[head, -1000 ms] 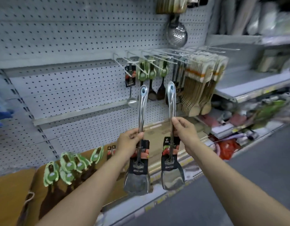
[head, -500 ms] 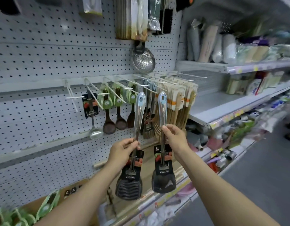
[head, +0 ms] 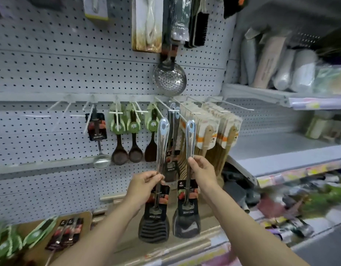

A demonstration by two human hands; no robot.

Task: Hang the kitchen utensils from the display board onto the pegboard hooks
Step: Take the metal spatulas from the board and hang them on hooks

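Two spatulas upright | left hand [head: 144, 182] pinches slotted spatula [head: 156, 191] mid-handle; right hand [head: 201, 170] pinches solid spatula [head: 188, 191]

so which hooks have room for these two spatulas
Free: the bare hooks left of the hung ladle, against open pegboard. Crowded: the green-carded spoons through the wooden spatula packs.

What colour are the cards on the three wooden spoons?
Green cards, seen in the head view.

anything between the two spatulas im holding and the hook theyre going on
Nothing visible blocks them. The left spatula and right spatula are raised with their hanging holes just below the hook, which already carries one utensil.
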